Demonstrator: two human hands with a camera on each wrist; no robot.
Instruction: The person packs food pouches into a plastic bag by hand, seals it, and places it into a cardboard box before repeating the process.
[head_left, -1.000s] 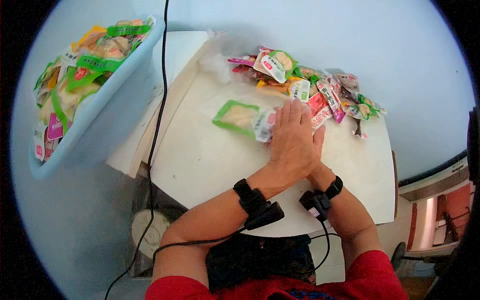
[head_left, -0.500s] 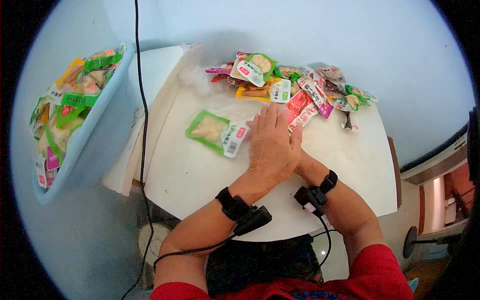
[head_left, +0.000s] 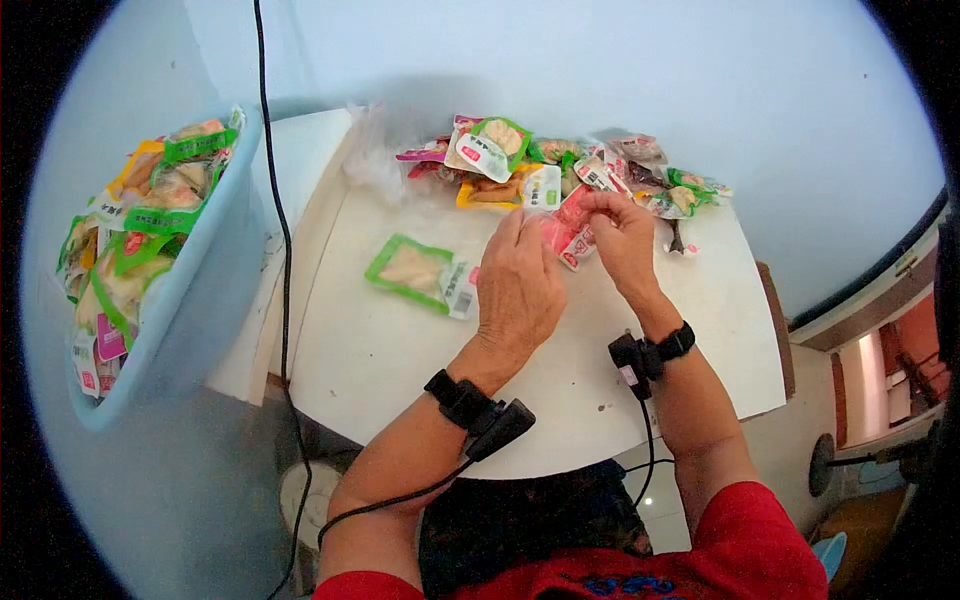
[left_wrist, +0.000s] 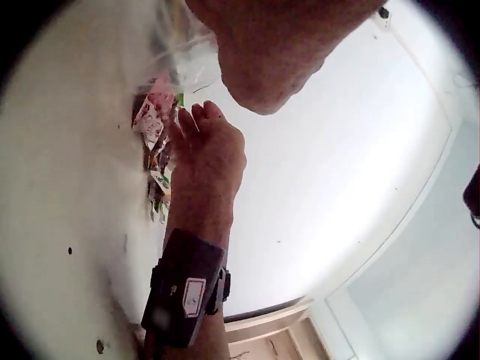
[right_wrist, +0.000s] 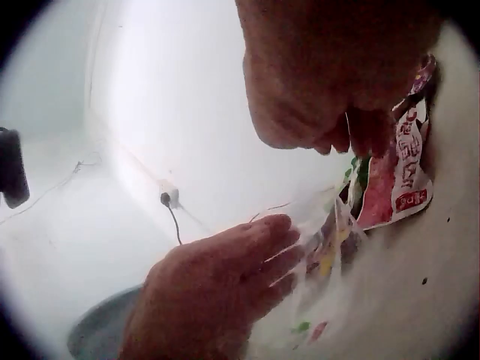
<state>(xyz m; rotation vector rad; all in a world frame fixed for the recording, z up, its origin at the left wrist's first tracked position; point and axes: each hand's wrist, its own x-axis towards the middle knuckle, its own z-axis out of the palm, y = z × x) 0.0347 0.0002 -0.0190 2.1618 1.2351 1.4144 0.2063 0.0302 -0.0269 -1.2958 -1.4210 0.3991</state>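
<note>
A thin clear plastic bag stretches between my two hands. My left hand holds its near side, fingers fairly straight, thumb hidden in the head view. With curled fingertips, my right hand pinches toward the bag's other side; the hand itself covers the grip in the right wrist view. Beyond them lies a red-and-white food packet, partly behind the fingers. Left of my left hand, a green-edged packet of pale food lies flat on the white table, its printed end under the film and fingers.
Several sealed food packets are heaped along the table's back, against the wall. Crumpled clear plastic sits at the back left corner. A blue basin full of packets stands at left. A black cable hangs in front of it.
My hands were laid together, left over right, with the bag between them. Now they are apart, the right moved rightward and the bag spread between. The head view has shifted.
</note>
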